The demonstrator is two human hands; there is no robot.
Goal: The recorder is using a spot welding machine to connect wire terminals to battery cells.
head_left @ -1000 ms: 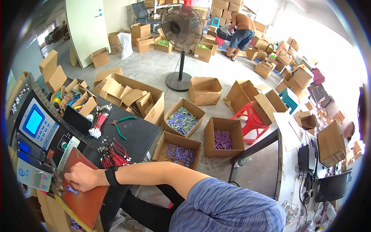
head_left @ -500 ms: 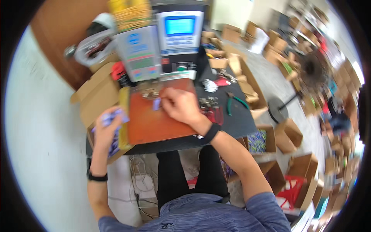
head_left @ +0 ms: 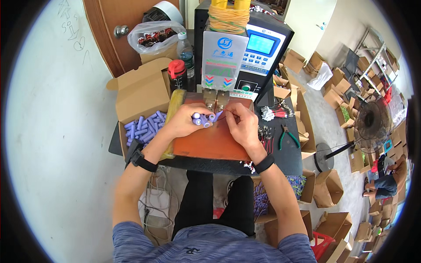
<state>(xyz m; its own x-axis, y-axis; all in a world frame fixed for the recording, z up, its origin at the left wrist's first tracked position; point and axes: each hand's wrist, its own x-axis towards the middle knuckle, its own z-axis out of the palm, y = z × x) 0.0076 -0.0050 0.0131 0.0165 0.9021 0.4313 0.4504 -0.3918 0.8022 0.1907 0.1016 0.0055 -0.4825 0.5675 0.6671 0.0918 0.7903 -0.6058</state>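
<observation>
The spot welder (head_left: 242, 48) loomed at the table's (head_left: 289, 162) back edge. The left hand (head_left: 186, 120) clenched roughly four purple cells (head_left: 204, 119) under its electrodes; a loose one could roll off the board. The right hand (head_left: 241, 122) pinched something thin, maybe one tab—hard to tell.

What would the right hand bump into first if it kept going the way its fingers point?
Probably the purple cells in the left hand: the right hand points up and leftward at them, close beneath the welding machine's metal head. Depth is hard to judge here.
</observation>
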